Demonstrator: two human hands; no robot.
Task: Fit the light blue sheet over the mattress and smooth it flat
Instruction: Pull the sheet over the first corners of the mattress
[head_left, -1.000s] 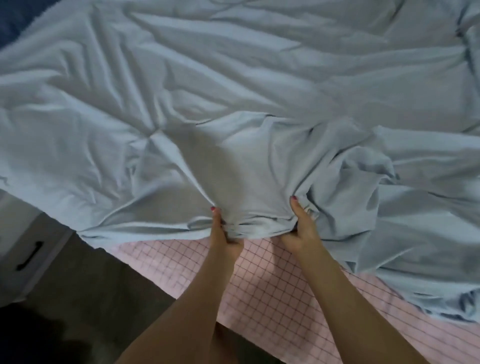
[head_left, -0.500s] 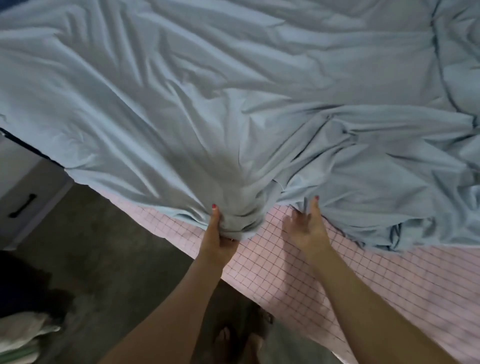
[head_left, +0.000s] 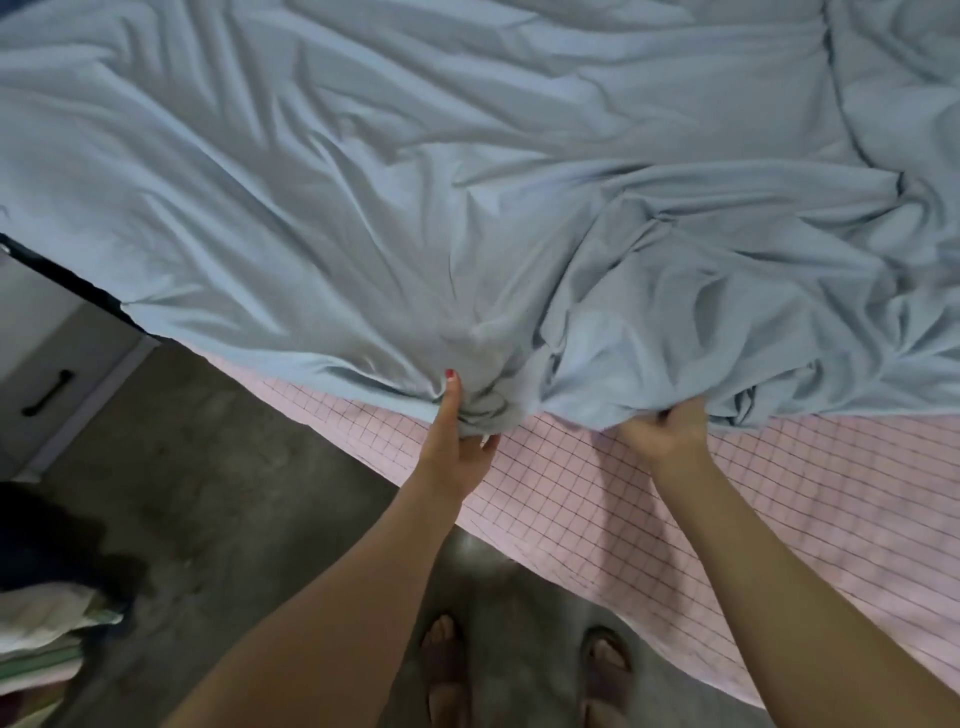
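The light blue sheet (head_left: 467, 182) lies crumpled over most of the mattress (head_left: 779, 493), whose pink checked cover shows along the near edge. My left hand (head_left: 457, 441) pinches a bunched fold of the sheet's near hem, thumb up on the cloth. My right hand (head_left: 667, 431) is closed on the hem a little to the right, fingers curled under a thick pile of folds. Both arms reach forward from below. The far side of the sheet runs out of view.
A white cabinet with a black handle (head_left: 49, 392) stands at the left beside the bed's dark corner. Folded cloths (head_left: 47, 639) lie on the grey floor at lower left. My sandalled feet (head_left: 519, 670) stand close to the mattress edge.
My right hand, flat and open on the pink cover half a second ago, has closed on the sheet's hem. The left hand keeps its grip. The view has shifted slightly right along the bed.
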